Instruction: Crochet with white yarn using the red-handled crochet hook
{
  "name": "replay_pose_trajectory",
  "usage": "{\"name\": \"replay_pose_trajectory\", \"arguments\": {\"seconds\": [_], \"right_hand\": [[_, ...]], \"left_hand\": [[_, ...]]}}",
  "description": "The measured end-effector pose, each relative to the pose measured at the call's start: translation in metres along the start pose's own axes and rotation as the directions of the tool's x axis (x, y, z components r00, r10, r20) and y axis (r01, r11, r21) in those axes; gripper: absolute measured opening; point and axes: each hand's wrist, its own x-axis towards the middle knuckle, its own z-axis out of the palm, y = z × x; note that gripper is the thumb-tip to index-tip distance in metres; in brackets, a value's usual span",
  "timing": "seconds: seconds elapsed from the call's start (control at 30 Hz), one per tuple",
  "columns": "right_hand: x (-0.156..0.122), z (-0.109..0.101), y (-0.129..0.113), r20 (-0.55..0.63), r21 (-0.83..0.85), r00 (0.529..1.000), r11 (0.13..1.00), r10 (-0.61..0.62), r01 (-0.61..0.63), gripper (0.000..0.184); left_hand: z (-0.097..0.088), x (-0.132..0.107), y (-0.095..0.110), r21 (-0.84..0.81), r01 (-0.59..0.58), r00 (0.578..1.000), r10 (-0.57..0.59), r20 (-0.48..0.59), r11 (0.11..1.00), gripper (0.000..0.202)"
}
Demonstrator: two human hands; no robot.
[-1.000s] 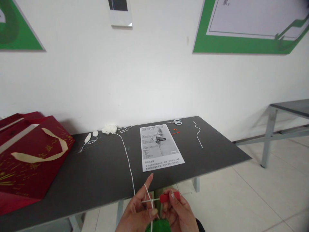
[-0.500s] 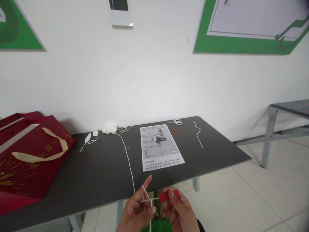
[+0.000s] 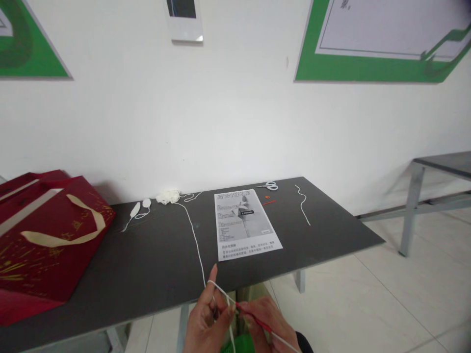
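Clamped red crochet hook [image 3: 262, 325] in right fingers [image 3: 263, 310]; pinched white yarn [image 3: 222, 290] in left fingers [image 3: 222, 321], draped over extended index finger [image 3: 212, 275].

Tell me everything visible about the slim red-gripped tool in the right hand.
The slim tool has a red grip, partly covered by the right hand holding it, and a thin, pale shaft sticking out behind, slanting toward the lower right. Its front end is near white yarn; whether they touch, I cannot tell.
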Motion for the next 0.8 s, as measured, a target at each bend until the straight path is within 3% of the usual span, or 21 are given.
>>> {"name": "replay_pose_trajectory", "arguments": {"seconds": [0.27,0.37,0.47,0.5,0.53,0.63,0.7,0.8], "right_hand": [[0.003,-0.005,0.018,0.091,-0.097,0.975,0.972,-0.204,0.212,0.018],[0.004,-0.008,0.019,0.143,-0.136,0.922,0.916,-0.359,0.377,0.024],[0.003,-0.01,0.017,0.317,-0.183,0.848,0.85,-0.425,0.495,0.039],[0.002,-0.01,0.017,0.295,-0.179,0.858,0.858,-0.42,0.482,0.039],[0.002,-0.009,0.016,0.17,-0.151,0.882,0.873,-0.44,0.465,0.03],[0.003,-0.008,0.018,0.063,0.065,0.983,0.984,-0.17,0.166,0.019],[0.006,-0.011,0.019,0.137,0.229,0.99,0.972,0.028,-0.06,0.02],[0.009,-0.016,0.018,0.22,0.355,0.96,0.902,0.174,-0.245,0.02]], "left_hand": [[0.003,0.001,0.007,-0.104,0.051,0.999,-0.05,0.015,0.993,0.078],[0.001,0.001,0.008,-0.153,0.098,0.995,-0.094,0.037,0.983,0.067],[0.001,0.001,0.016,-0.285,0.223,0.973,-0.196,0.12,0.932,0.057],[0.001,0.001,0.02,-0.329,0.267,0.962,-0.228,0.152,0.906,0.056],[0.001,0.001,0.024,-0.361,0.304,0.95,-0.255,0.178,0.881,0.056],[0.0,0.004,0.036,-0.384,0.401,0.912,-0.32,0.259,0.832,0.059],[-0.002,0.005,0.04,-0.379,0.452,0.885,-0.351,0.306,0.807,0.062],[-0.004,0.004,0.044,-0.384,0.489,0.863,-0.372,0.341,0.783,0.066]]}}
